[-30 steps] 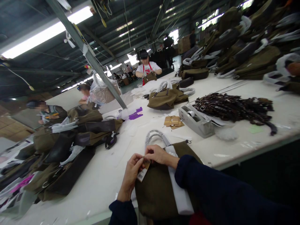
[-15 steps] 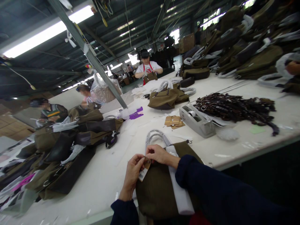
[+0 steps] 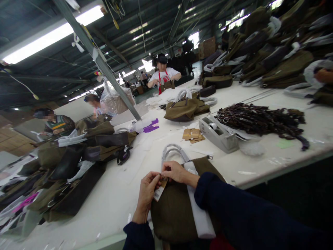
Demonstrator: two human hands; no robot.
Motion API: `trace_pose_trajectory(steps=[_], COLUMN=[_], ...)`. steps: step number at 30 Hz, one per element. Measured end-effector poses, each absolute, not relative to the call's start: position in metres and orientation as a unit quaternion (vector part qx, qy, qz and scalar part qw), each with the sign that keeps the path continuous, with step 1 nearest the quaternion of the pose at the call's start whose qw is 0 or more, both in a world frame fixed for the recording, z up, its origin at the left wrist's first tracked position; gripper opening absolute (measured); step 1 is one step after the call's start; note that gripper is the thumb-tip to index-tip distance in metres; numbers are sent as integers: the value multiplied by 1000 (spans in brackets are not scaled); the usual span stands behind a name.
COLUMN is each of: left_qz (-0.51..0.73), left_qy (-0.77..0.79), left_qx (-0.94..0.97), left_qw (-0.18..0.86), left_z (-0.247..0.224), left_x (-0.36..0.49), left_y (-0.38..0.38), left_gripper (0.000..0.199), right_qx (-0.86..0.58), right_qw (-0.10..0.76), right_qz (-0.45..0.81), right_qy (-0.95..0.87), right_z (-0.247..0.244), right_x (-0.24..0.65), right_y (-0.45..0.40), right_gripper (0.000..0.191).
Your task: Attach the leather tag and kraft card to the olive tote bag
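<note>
An olive-green handbag (image 3: 174,211) lies at the table's near edge, its handle (image 3: 173,148) wrapped in white and a white wrapped strip (image 3: 199,211) running down it. Above its left side my left hand (image 3: 149,187) is closed, thumb and fingers pinching a hang tag (image 3: 160,190) with a barcode on its white part. My right hand (image 3: 175,172) touches fingertips with the left at the tag's top. Its fingers are pinched too; whatever thin piece lies between them is hidden.
Beyond the bag are brown cards (image 3: 194,134), a grey tape dispenser (image 3: 218,133) and a heap of dark straps (image 3: 260,119). Bags pile up at left (image 3: 70,159) and right (image 3: 281,52). A slanted post (image 3: 104,66) rises mid-table. Co-workers, one in a white shirt (image 3: 170,73), sit farther off.
My hands, the tag and the bag keep almost the same place. Across the table, the co-worker in the white shirt has shifted their hands apart.
</note>
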State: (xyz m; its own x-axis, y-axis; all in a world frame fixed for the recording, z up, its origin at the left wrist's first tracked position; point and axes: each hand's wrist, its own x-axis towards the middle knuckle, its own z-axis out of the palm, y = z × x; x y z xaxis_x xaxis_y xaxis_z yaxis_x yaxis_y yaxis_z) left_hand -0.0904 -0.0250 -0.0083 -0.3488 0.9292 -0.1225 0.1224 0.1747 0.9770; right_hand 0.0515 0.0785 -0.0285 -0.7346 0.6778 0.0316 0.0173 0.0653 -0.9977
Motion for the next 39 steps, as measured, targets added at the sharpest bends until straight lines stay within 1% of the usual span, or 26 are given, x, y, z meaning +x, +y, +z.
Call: trace_pose_trajectory(steps=[12, 20, 24, 27, 28, 31, 33, 35, 38, 39], left_qz=[520, 513, 522, 518, 514, 499, 483, 476, 485, 483], left_qy=[656, 655, 655, 659, 660, 666, 674, 689, 727, 744], left_qx=[397, 417, 417, 419, 419, 434, 457, 478, 456, 433], left_qw=[377, 365, 351, 350, 353, 345, 321, 266, 164, 159], left_z=[-9, -21, -22, -12, -8, 5, 10, 11, 5, 1], left_x=[-84, -86, -82, -82, -82, -87, -90, -91, -87, -84], left_y=[-26, -26, -23, -25, -28, -43, -58, -77, -104, -111], left_gripper=[28, 25, 27, 32, 34, 39, 34, 26, 21, 26], right_qx=[-268, -272, -282, -277, -269, -246, -249, -275, -339, -356], right_qw=[281, 268, 256, 243, 241, 269, 299, 314, 337, 363], right_qz=[567, 542, 533, 534, 527, 464, 421, 415, 388, 357], right_qy=[-726, -749, -755, -762, -769, -807, -819, -809, -788, -784], right_z=[-28, -27, -28, -19, -13, 12, 26, 29, 8, -4], right_x=[51, 50, 46, 51, 55, 80, 106, 139, 187, 197], right_y=[75, 76, 78, 77, 77, 79, 82, 85, 93, 98], right_gripper=[4, 8, 8, 3, 4, 19, 26, 27, 31, 31])
